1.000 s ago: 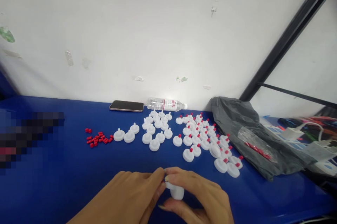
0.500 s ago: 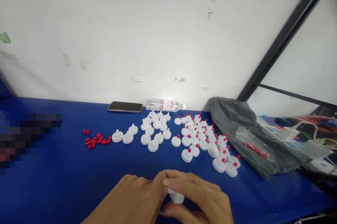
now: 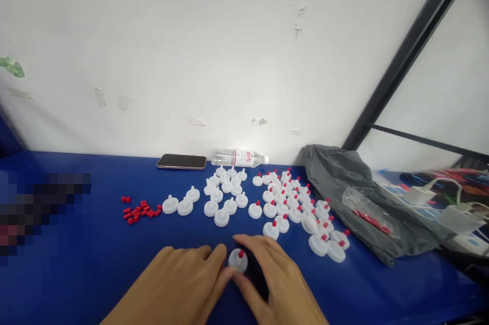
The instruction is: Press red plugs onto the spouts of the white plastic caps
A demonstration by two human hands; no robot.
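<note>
A white round-based spout cap with a red tip (image 3: 238, 262) stands upright between my two hands, low over the blue table. My left hand (image 3: 179, 279) has its fingers curled, and its thumb and forefinger close on the cap's near left edge. My right hand (image 3: 278, 284) curves round the cap's other side, thumb at the near edge and forefinger apart beyond it; a gap shows between forefinger and cap. Farther back stand white spout caps without red tips (image 3: 221, 217) and, to their right, a cluster of red-tipped caps (image 3: 271, 230). Loose red tips (image 3: 144, 208) lie at the left.
A phone (image 3: 181, 162) and a clear bottle (image 3: 239, 157) lie along the wall. On the right is a grey plastic bag (image 3: 332, 177), with a small clear bag of red pieces (image 3: 370, 215) on it. Power strips and plugs (image 3: 420, 195) crowd the far right.
The white cap, earlier gripped sideways between both hands, is now upright, and its red tip shows. My right hand's fingers have spread away from it. The view has tilted up slightly.
</note>
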